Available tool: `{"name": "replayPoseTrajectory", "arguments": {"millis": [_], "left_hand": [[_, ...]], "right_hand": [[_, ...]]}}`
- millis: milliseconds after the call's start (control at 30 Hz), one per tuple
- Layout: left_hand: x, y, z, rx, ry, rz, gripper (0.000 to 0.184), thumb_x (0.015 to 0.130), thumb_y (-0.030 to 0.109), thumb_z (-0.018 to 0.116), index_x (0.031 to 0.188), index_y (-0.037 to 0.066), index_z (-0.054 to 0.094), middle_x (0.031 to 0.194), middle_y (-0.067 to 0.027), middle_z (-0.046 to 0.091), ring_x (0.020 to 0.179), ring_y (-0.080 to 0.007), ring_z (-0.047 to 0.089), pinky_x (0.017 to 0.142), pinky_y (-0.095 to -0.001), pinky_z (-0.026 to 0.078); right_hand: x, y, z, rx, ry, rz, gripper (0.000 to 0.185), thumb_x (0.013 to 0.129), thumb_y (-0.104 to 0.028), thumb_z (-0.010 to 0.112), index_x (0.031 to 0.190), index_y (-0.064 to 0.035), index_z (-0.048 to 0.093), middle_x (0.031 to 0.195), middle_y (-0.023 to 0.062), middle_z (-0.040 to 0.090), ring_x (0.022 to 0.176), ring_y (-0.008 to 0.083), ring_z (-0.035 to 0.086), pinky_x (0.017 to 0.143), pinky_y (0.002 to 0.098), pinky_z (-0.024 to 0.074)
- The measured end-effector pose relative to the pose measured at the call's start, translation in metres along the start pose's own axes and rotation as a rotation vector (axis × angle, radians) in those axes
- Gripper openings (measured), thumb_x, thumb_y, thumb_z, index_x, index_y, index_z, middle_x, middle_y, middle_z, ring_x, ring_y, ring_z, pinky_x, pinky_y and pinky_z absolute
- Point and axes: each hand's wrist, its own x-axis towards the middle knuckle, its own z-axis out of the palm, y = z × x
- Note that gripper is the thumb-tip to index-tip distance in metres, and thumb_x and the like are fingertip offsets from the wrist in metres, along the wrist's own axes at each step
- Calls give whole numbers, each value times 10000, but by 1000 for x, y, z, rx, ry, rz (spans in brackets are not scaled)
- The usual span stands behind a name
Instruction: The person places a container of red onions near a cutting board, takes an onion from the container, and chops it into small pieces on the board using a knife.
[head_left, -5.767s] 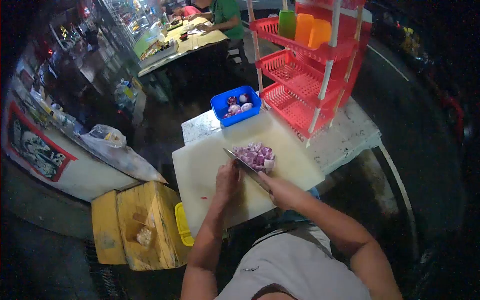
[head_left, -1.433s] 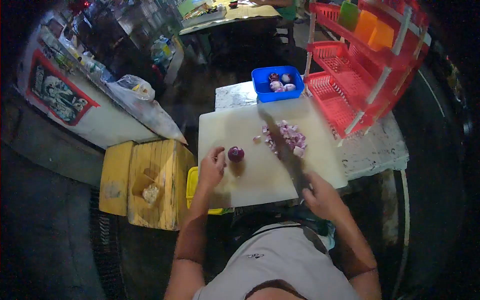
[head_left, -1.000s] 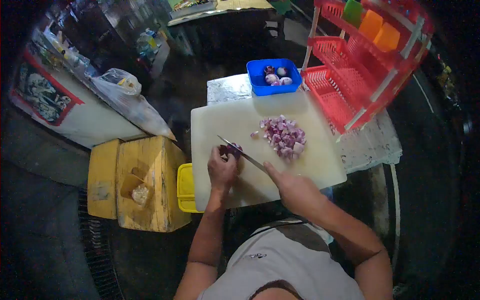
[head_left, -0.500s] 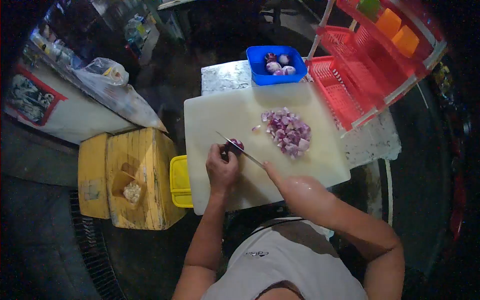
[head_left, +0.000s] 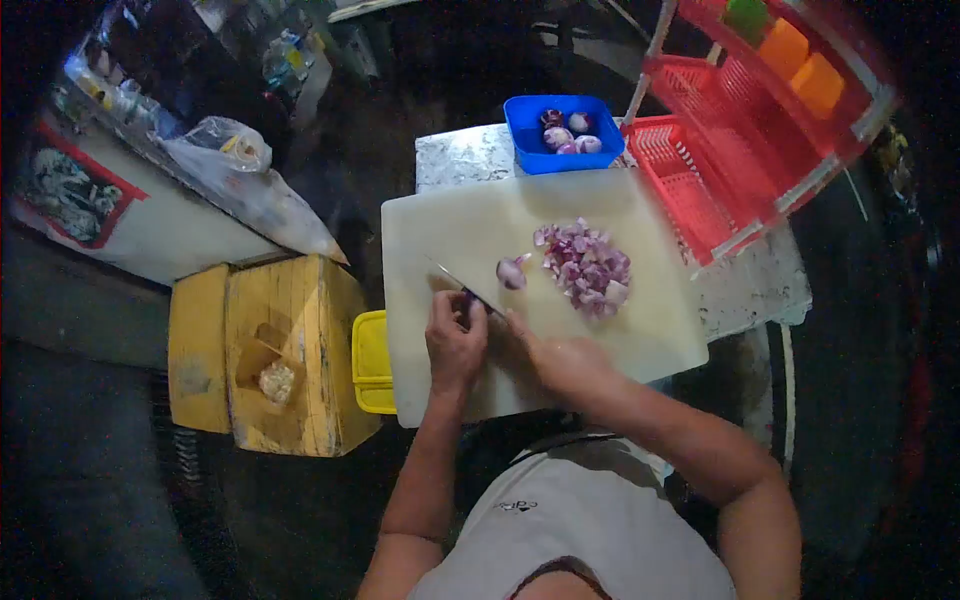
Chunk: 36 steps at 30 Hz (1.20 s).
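Note:
My right hand [head_left: 545, 357] is closed round the handle of a knife [head_left: 462, 289], whose blade slants up and left across the white cutting board [head_left: 430, 230]. Under the blade, my left hand [head_left: 457, 335] pinches a dark purple onion piece [head_left: 472, 308], mostly covered by the fingers and knife. Another onion piece [head_left: 511, 273] lies loose on the board just right of the blade. Farther right is a pile of chopped onion [head_left: 587, 268]. Behind the board, a blue container [head_left: 560, 164] holds several onions.
A red plastic rack [head_left: 690, 190] with green and orange items stands at the back right. Left of the board are a yellow lid [head_left: 372, 362] and yellow boxes [head_left: 290, 345], with a small tub of pale pieces [head_left: 276, 383] on top. A plastic bag [head_left: 250, 195] hangs behind them.
The single onion between the left fingers has been cut. One piece now lies apart to the right of the knife, while the other stays in the left hand.

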Motion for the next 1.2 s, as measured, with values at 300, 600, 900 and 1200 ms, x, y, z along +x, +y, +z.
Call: {"name": "replayPoseTrajectory", "arguments": {"millis": [300, 600, 900, 1200], "left_hand": [[-16, 14, -48, 504, -139, 204, 345, 777, 56, 705, 1106, 28, 607, 999, -168, 645, 959, -353, 641, 855, -440, 525], [7, 29, -27, 707, -212, 494, 385, 778, 149, 739, 1141, 63, 643, 1178, -183, 634, 1098, -389, 587, 921, -464, 485], [41, 12, 25, 599, -432, 460, 332, 877, 120, 683, 1198, 57, 627, 1054, -215, 685, 1010, -417, 649, 907, -450, 526], [19, -10, -12, 655, -400, 295, 323, 1010, 269, 567, 1210, 19, 606, 969, -270, 708, 904, -461, 691, 807, -513, 542]], "right_hand": [[-19, 21, 21, 366, 107, -116, 610, 875, -69, 609, 1461, -60, 438, 861, 245, 679, 791, 433, 681, 676, 499, 533], [-72, 82, -23, 518, 387, 30, 537, 841, -120, 633, 1356, -46, 501, 956, 289, 681, 904, 474, 662, 832, 568, 516], [-52, 80, 5, 443, 317, 56, 642, 827, -120, 629, 1443, -30, 473, 961, 302, 683, 884, 479, 664, 827, 539, 528], [-41, 88, 30, 505, 433, 32, 521, 851, -95, 575, 1334, 62, 459, 951, 317, 677, 928, 500, 655, 861, 565, 509]]}}
